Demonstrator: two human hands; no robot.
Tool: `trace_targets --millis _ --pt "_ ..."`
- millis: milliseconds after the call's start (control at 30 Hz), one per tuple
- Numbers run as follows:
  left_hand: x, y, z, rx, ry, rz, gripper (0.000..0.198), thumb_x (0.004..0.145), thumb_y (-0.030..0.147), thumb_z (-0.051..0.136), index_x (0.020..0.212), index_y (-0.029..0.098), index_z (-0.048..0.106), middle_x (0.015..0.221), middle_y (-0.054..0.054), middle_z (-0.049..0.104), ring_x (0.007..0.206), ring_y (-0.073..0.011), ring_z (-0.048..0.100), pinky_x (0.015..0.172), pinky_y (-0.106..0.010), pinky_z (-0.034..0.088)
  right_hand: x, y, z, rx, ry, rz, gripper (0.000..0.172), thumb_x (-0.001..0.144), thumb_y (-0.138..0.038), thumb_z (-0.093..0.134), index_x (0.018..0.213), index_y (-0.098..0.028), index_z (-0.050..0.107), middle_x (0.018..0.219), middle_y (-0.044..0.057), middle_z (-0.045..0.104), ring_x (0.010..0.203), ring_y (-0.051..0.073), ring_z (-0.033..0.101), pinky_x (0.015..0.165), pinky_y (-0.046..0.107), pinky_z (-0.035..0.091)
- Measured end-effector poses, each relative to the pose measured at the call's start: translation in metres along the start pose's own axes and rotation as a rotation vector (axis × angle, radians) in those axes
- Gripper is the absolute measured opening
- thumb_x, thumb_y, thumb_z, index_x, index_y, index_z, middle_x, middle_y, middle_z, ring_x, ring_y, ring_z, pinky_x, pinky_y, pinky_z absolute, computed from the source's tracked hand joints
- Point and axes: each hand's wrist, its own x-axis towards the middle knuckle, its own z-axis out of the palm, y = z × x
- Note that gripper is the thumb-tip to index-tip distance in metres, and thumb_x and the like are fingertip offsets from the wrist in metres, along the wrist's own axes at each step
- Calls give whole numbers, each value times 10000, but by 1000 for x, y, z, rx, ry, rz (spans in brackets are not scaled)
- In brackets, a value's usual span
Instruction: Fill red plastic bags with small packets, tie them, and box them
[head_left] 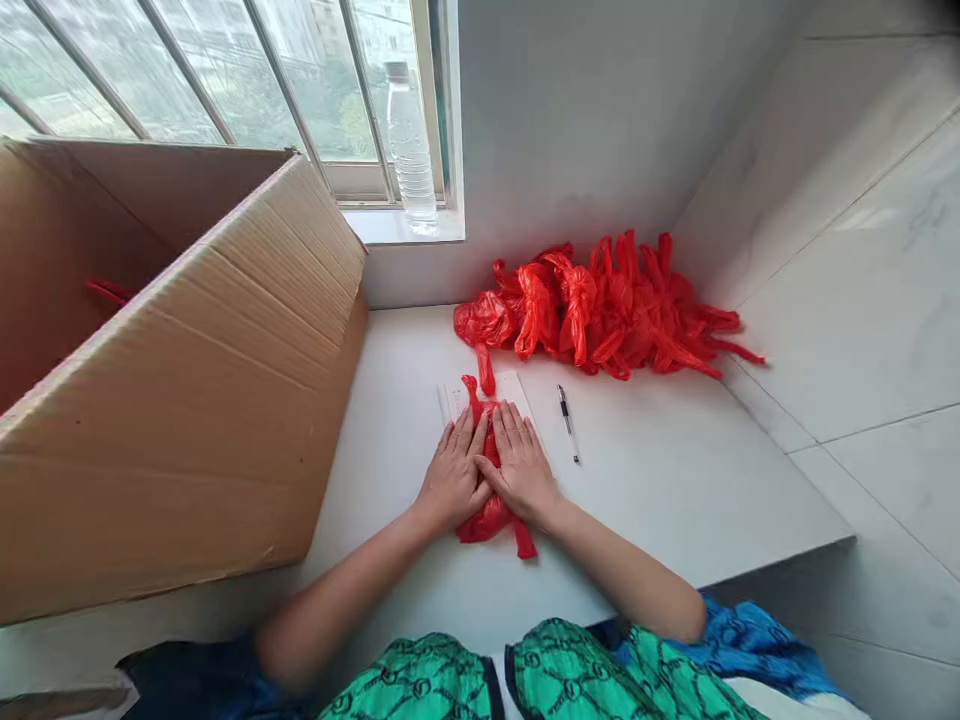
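A red plastic bag lies on the white table under both my hands. My left hand rests flat on its left side, fingers stretched out and pointing away from me. Pressed flat on the right side is my right hand, its thumb meeting the left hand near the middle. Parts of the bag show between the fingers, and its ends stick out above and below the hands. Beneath the bag's far end is a white sheet or pad, mostly covered.
A pile of red plastic bags lies along the wall at the back right. A pen is right of my hands. On the left stands a big open cardboard box with something red inside. A clear bottle stands on the windowsill.
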Motion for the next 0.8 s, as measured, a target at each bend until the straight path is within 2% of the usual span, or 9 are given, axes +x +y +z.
trace_targets --millis 200,367,433,500,567,633,667,733,800 --pt "0 0 1 -13 12 2 825 899 305 457 1600 106 71 1651 -148 185 1545 -284 87 1247 -495 161 -1 1 4 25 29 -7 775 1011 -567 314 1602 -103 125 1673 117 69 1554 247 31 1258 487 138" --pt "3 -6 3 -90 14 6 793 904 305 484 1593 119 139 1648 -155 191 1541 -299 109 1248 -517 147 1 0 1 126 31 -5 788 994 -608 341 1599 -131 179 1669 124 115 1552 262 68 1253 514 143" --pt "3 -13 -5 -206 -3 42 778 922 347 506 1588 133 165 1637 -162 223 1532 -304 161 1245 -515 170 3 5 -7 237 28 -3 757 997 -603 341 1581 -130 250 1655 136 199 1543 265 147 1244 513 190" --pt "0 -21 -20 -374 30 49 736 956 390 496 1581 163 182 1620 -155 278 1506 -280 256 1231 -475 239 4 15 -19 375 91 24 686 1007 -574 349 1545 -147 344 1604 141 344 1503 256 283 1220 490 270" --pt "-5 -25 -38 -510 140 -27 665 980 401 477 1562 194 229 1578 -134 366 1451 -249 371 1193 -425 324 5 26 -34 484 230 53 602 1006 -533 393 1483 -170 441 1509 136 490 1425 247 416 1183 466 342" --pt "-10 -23 -56 -553 258 -177 538 984 401 474 1479 212 380 1449 -108 523 1316 -230 525 1095 -385 433 5 37 -47 551 343 70 506 990 -495 450 1381 -189 550 1382 123 603 1302 247 540 1111 447 427" --pt "-11 -18 -63 -546 273 -251 454 983 410 469 1393 217 476 1340 -90 604 1208 -221 598 1014 -362 485 5 41 -52 580 362 77 456 982 -479 471 1314 -195 602 1311 113 648 1213 243 601 1052 427 477" --pt "-9 -4 -72 -488 211 -372 330 984 445 443 1172 228 604 1089 -48 696 967 -202 673 820 -321 526 4 44 -57 634 333 95 372 970 -455 495 1180 -209 678 1172 86 713 1011 218 682 898 365 551" --pt "0 12 -73 -362 83 -458 349 967 529 438 1031 236 618 944 -28 708 844 -215 675 713 -321 497 2 41 -58 663 273 92 326 965 -435 504 1089 -216 712 1066 64 747 864 194 699 777 315 560"
